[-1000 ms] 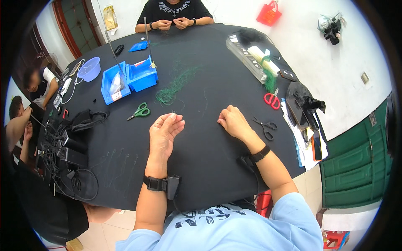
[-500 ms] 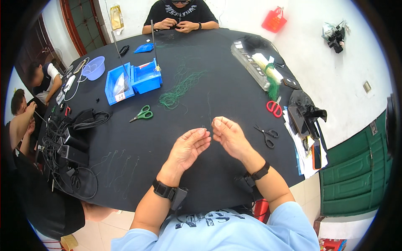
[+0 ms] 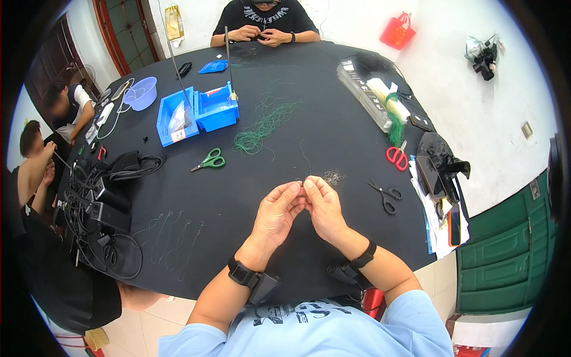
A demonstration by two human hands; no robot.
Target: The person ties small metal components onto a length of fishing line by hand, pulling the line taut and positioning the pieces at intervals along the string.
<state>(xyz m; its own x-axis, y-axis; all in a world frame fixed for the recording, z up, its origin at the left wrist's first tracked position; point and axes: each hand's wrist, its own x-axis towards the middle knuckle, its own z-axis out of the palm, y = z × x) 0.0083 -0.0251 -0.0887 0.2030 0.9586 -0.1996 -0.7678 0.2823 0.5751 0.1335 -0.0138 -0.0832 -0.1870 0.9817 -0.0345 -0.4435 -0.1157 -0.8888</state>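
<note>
My left hand (image 3: pixel 278 209) and my right hand (image 3: pixel 324 205) meet fingertip to fingertip above the black table, each pinched closed. A thin green thread (image 3: pixel 306 156) runs from the right fingertips away across the cloth. Whatever small piece sits between the left fingertips is too tiny to make out. Just beyond my right hand lies a tangled little pile of thin metal pieces (image 3: pixel 334 177). To its right rest black scissors (image 3: pixel 386 195). Several thin threads with small looped ends (image 3: pixel 159 238) lie spread out at the left.
Green-handled scissors (image 3: pixel 210 160), a loose heap of green thread (image 3: pixel 256 138) and blue bins (image 3: pixel 215 112) lie farther off. Red-handled scissors (image 3: pixel 397 156) and papers (image 3: pixel 439 235) are at the right. Black cables (image 3: pixel 83 211) crowd the left edge. Other people sit around the table.
My hands have come together, fingertips now touching. The metal pile, previously hidden behind my right hand, now shows. The whole view has shifted slightly.
</note>
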